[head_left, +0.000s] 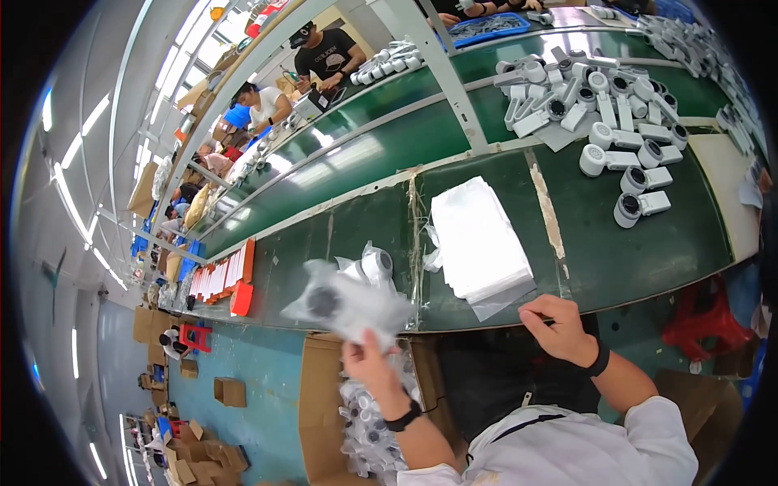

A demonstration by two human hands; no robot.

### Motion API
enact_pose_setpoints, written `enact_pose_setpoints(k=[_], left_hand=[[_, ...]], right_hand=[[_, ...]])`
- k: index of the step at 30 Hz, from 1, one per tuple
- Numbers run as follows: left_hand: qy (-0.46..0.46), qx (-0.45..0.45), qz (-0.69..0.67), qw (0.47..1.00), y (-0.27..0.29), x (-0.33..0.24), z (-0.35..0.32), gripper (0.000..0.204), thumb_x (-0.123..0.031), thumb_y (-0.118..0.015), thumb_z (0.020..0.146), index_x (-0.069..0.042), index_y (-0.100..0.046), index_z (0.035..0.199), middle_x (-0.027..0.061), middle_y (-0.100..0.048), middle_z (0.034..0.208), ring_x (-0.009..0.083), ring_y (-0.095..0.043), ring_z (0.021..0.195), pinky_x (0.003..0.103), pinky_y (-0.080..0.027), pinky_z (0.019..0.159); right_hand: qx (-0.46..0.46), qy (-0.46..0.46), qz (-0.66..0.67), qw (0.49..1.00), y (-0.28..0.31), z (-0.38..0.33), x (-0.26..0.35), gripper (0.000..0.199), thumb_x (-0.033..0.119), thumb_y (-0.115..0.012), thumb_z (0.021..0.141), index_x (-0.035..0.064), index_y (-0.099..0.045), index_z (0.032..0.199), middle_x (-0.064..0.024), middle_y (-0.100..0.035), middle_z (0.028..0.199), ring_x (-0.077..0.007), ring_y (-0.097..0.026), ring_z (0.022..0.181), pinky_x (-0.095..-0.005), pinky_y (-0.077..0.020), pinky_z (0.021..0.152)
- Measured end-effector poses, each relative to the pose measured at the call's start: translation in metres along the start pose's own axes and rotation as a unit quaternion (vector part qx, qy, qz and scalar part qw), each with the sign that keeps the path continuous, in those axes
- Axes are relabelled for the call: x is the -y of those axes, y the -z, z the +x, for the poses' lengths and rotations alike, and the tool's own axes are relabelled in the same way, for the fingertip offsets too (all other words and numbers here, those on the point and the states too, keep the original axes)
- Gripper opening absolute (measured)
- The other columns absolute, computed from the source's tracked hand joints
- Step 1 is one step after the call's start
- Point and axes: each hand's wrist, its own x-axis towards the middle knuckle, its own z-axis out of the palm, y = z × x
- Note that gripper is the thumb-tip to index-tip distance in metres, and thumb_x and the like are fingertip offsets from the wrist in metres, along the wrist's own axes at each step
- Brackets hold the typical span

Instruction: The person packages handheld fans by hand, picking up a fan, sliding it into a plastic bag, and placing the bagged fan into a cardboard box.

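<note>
My left hand (366, 359) holds up a clear plastic bag with a white device inside (344, 304), above the open cardboard box (320, 405). Another bagged white device (374, 265) lies on the green belt (632, 251) just behind it. My right hand (555, 324) hovers at the belt's near edge, fingers curled and pinching the corner of a thin clear bag at the foot of the stack of white plastic bags (478, 239). Several loose white devices (620, 130) with round dark lenses lie on the belt to the right.
The cardboard box below my left hand holds several bagged devices (373, 429). A red stool (705, 320) stands at right. Other people work along the far side of the belt (324, 57). Orange trays (223, 279) sit at the belt's left end, cartons on the blue floor (231, 393).
</note>
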Motion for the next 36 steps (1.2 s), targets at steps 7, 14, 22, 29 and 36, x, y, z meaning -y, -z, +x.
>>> enact_pose_setpoints(k=[7,14,22,29,36], left_hand=[[0.030,-0.122,0.254,0.959,0.081,0.056,0.112,0.029,-0.015,-0.066,0.086,0.008,-0.058,0.102,0.0124,-0.063,0.092,0.0142,-0.058,0.059,0.026,-0.044,0.036],[-0.059,-0.064,0.357,0.930,0.092,0.138,0.159,0.045,-0.022,-0.069,0.081,0.013,-0.059,0.108,0.0223,-0.066,0.093,0.0316,-0.063,0.082,0.043,-0.051,0.077],[-0.186,0.119,0.246,0.944,-0.037,0.022,0.019,0.026,-0.014,-0.066,0.085,0.000,-0.063,0.106,0.0092,-0.064,0.095,0.0174,-0.057,0.078,0.029,-0.047,0.069],[-0.368,0.389,0.285,0.795,-0.105,0.057,-0.076,0.020,-0.013,-0.073,0.078,-0.003,-0.067,0.094,0.0119,-0.063,0.088,0.0298,-0.061,0.078,0.036,-0.050,0.069],[-0.323,0.388,0.360,0.785,-0.107,0.082,-0.079,0.014,-0.014,-0.066,0.084,-0.008,-0.067,0.096,0.0088,-0.060,0.085,0.0302,-0.060,0.079,0.038,-0.049,0.067]], right_hand=[[-0.027,-0.053,-0.040,0.997,0.042,0.005,-0.006,0.008,0.006,-0.064,0.085,-0.0016,-0.067,0.087,-0.0070,-0.063,0.075,-0.0113,-0.057,0.066,-0.0250,-0.0456,0.060],[-0.096,-0.117,-0.040,0.988,0.097,0.006,-0.019,0.012,0.008,-0.064,0.087,-0.0014,-0.067,0.093,-0.0031,-0.064,0.080,-0.0068,-0.056,0.069,-0.0223,-0.0452,0.061],[-0.237,0.002,-0.494,0.837,0.226,0.042,-0.069,0.035,0.005,-0.060,0.076,0.0053,-0.060,0.111,-0.0128,-0.062,0.107,-0.0317,-0.055,0.103,-0.0405,-0.0472,0.086],[-0.019,-0.111,-0.607,0.787,0.251,0.053,-0.094,0.055,0.006,-0.065,0.066,0.0100,-0.057,0.120,-0.0102,-0.055,0.112,-0.0312,-0.050,0.110,-0.0420,-0.0408,0.091],[-0.014,-0.049,-0.545,0.837,0.236,0.035,-0.080,0.046,0.009,-0.064,0.067,0.0070,-0.058,0.113,-0.0118,-0.055,0.104,-0.0311,-0.053,0.100,-0.0420,-0.0421,0.086]])
